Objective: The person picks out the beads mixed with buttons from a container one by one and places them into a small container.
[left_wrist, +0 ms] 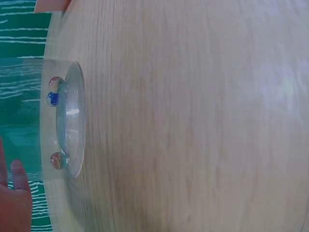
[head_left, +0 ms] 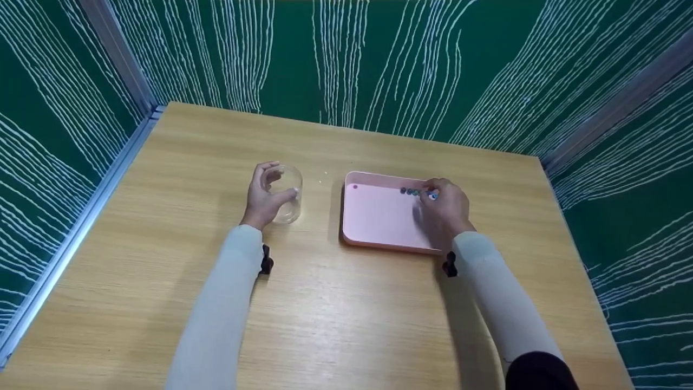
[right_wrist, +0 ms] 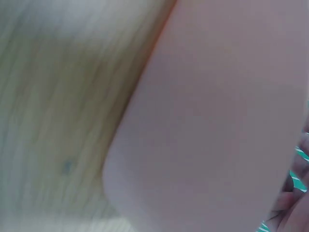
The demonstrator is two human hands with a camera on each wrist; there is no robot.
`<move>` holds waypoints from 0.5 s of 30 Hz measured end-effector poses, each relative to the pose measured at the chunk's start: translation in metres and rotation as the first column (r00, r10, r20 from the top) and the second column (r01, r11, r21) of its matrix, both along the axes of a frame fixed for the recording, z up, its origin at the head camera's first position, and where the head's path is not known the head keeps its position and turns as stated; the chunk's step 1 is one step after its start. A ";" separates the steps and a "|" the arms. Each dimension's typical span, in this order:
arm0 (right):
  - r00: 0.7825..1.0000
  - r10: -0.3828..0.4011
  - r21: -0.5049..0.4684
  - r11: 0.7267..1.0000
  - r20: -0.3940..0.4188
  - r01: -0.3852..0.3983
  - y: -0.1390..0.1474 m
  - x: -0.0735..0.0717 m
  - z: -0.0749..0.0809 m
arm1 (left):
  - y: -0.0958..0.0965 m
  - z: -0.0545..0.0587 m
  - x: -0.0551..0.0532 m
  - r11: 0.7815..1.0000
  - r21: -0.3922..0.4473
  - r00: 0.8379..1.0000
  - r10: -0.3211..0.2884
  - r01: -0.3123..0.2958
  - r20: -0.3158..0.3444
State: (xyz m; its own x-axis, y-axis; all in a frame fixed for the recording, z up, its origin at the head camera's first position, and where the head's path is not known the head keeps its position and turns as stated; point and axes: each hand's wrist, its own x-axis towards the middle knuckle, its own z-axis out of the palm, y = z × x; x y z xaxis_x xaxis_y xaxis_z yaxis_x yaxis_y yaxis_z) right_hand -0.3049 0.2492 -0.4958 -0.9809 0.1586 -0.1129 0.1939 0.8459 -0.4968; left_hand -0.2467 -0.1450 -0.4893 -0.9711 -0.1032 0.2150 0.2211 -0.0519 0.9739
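My left hand point(head_left: 263, 197) holds a clear cylindrical jar point(head_left: 291, 208), thumb on one side and fingers round the other. In the left wrist view, the jar's base point(left_wrist: 76, 121) meets the table, with 3 marbles inside: a blue one point(left_wrist: 53, 99) and two with reddish swirls. To the right lies a shallow pink tray point(head_left: 379, 219). My right hand point(head_left: 448, 206) reaches in at its far right, fingers curled about a blue-and-white marble point(head_left: 433, 195); whether they pinch it is unclear. Several dark marbles point(head_left: 409, 192) line the tray's back wall beside these fingers.
A small red dot point(head_left: 355, 187) shows in the tray's far left corner. Tiny pale specks point(head_left: 322, 181) mark the wooden table point(head_left: 325, 303) between jar and tray. Green walls with white wavy lines point(head_left: 341, 59) enclose the table's back and sides.
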 end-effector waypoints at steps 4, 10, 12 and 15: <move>0.999 0.046 0.083 0.995 0.023 -0.048 -0.001 -0.003 -0.002 | -0.001 -0.001 0.000 1.000 -0.002 1.000 0.002 -0.002 -0.003; 0.994 0.099 0.160 0.981 0.048 -0.106 0.002 -0.009 -0.009 | -0.001 0.001 0.001 0.999 -0.029 0.999 -0.017 0.018 0.041; 0.993 0.111 0.165 0.979 0.047 -0.118 0.002 -0.011 -0.011 | -0.001 0.002 0.002 0.999 -0.037 0.998 -0.019 0.021 0.056; 0.993 0.095 0.137 0.985 0.067 -0.104 0.003 -0.014 -0.013 | -0.001 0.002 0.002 0.999 -0.047 0.998 -0.004 0.007 0.063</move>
